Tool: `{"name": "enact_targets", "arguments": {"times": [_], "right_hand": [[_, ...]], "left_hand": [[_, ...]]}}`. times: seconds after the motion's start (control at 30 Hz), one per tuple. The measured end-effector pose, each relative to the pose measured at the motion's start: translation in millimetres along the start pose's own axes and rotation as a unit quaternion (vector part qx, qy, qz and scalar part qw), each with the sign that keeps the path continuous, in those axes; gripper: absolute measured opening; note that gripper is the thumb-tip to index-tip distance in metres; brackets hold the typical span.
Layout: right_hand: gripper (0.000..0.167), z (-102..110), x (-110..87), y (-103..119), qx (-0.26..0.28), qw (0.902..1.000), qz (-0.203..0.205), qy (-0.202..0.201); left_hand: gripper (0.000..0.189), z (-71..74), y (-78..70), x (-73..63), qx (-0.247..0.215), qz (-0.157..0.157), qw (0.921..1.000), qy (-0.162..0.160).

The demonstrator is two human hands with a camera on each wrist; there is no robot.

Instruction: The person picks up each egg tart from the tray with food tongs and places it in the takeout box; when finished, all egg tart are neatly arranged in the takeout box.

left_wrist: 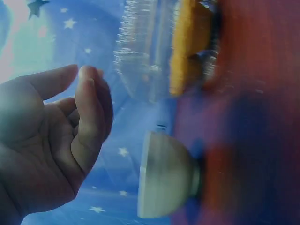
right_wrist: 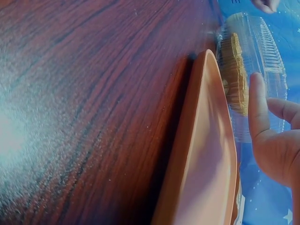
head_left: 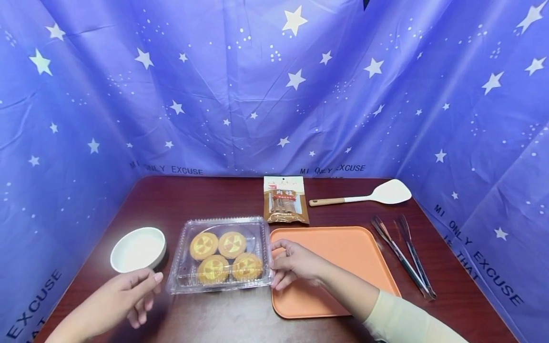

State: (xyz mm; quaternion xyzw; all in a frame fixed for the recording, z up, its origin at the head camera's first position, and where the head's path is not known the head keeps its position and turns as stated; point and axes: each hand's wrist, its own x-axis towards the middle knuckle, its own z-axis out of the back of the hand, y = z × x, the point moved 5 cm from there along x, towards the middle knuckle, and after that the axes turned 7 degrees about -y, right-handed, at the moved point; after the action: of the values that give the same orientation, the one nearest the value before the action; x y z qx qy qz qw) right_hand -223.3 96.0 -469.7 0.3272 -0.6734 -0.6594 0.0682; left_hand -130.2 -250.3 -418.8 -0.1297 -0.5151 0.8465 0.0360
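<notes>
A clear plastic clamshell box (head_left: 182, 274) with several round golden pastries (head_left: 232, 245) inside lies on the table, its lid down. My right hand (head_left: 296, 264) is at the box's right side, fingers loosely bent; in the right wrist view the thumb (right_wrist: 258, 101) points along the box wall, and contact is hard to tell. My left hand (head_left: 124, 295) hovers left of the box, just in front of a white bowl (head_left: 139, 248). Nothing is between its loosely bent fingers, as the left wrist view shows. Under my right hand lies an orange tray (head_left: 343, 271).
Behind the tray lies a brown-and-white food packet (head_left: 285, 200). A white spatula with a wooden handle (head_left: 388, 193) lies at the back right. Metal tongs (head_left: 405, 262) rest right of the tray. A blue star-patterned curtain (head_left: 257, 95) surrounds the dark wooden table (head_left: 193, 195).
</notes>
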Motion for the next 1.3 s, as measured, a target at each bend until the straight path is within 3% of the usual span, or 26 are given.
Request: {"name": "enact_targets", "arguments": {"times": [0.07, 0.13, 0.27, 0.43, 0.63, 0.73, 1.03, 1.3], "right_hand": [[0.044, 0, -0.4, 0, 0.000, 1.0000, -0.001, -0.002], [0.044, 1, -0.7, -1, -0.001, 1.0000, -0.001, -0.003], [0.044, 2, -0.4, 0, -0.001, 1.0000, 0.000, -0.002], [0.045, 3, 0.2, 0, -0.001, 1.0000, 0.003, -0.001], [0.048, 3, -0.6, 0, -0.004, 1.0000, 0.006, 0.007], [0.051, 2, -3.3, 0, -0.013, 0.9997, 0.003, 0.018], [0.075, -5, -14.2, -1, -0.029, 0.9963, -0.010, 0.080], [0.080, -8, -14.8, -4, -0.017, 0.9956, -0.013, 0.091]], "left_hand": [[0.040, -7.4, 12.0, 1.1, -0.015, 0.021, 0.9995, 0.018], [0.040, -15.3, 23.2, 3.5, -0.028, 0.036, 0.9989, 0.013], [0.039, -28.1, 36.1, 9.7, -0.084, 0.042, 0.9947, 0.042], [0.038, -29.2, 41.8, 18.0, -0.161, 0.030, 0.9809, 0.105], [0.026, -30.0, 47.0, 24.2, -0.224, 0.032, 0.9632, 0.146], [0.021, -30.7, 47.3, 25.5, -0.236, 0.032, 0.9592, 0.153], [0.015, -29.6, 45.5, 27.1, -0.251, 0.031, 0.9571, 0.142], [0.009, -30.5, 47.0, 28.7, -0.270, 0.030, 0.9519, 0.142]]}}
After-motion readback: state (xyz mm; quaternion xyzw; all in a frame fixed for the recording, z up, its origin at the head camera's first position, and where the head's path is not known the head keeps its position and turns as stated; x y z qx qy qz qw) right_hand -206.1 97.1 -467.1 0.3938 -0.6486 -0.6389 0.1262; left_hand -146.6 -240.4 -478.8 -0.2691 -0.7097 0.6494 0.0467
